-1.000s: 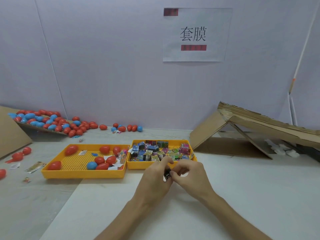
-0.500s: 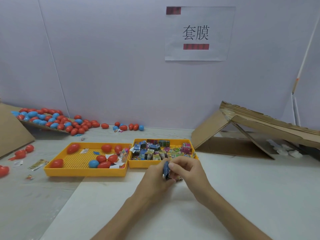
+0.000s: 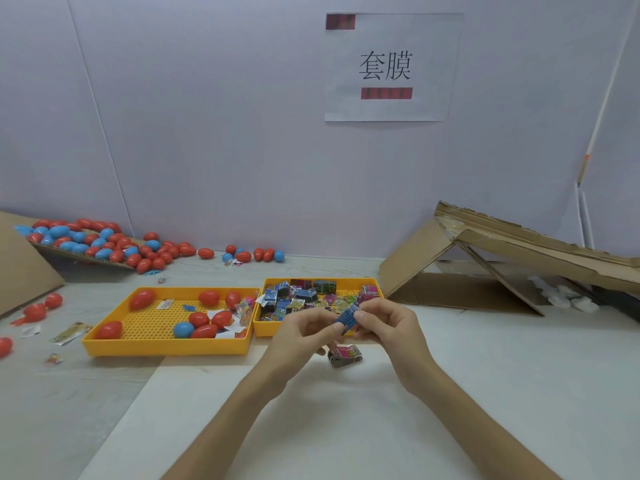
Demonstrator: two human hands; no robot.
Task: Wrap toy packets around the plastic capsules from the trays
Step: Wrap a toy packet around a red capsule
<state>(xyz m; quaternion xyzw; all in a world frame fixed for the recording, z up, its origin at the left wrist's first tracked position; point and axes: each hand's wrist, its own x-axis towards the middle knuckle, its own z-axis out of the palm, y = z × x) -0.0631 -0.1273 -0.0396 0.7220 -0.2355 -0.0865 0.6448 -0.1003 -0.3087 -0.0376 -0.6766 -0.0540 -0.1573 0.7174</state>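
Observation:
Both hands meet in front of the right yellow tray (image 3: pixel 375 286), which is full of several colourful toy packets. My left hand (image 3: pixel 304 336) and my right hand (image 3: pixel 388 327) pinch a blue toy packet (image 3: pixel 347 317) between their fingertips, stretched flat between them. A pink and dark toy packet (image 3: pixel 344 355) lies on the white board just below the hands. The left yellow tray (image 3: pixel 104 336) holds several red capsules and one blue capsule (image 3: pixel 183 329), plus scraps of paper.
A heap of red and blue capsules (image 3: pixel 86 242) lies on a tilted cardboard at the back left, with strays along the wall. Folded cardboard (image 3: pixel 502 258) stands at the right. Loose capsules and wrappers lie on the table's left side.
The hands have risen slightly and drawn apart, spreading the blue packet open between them. A pink and dark packet now lies uncovered on the board below them.

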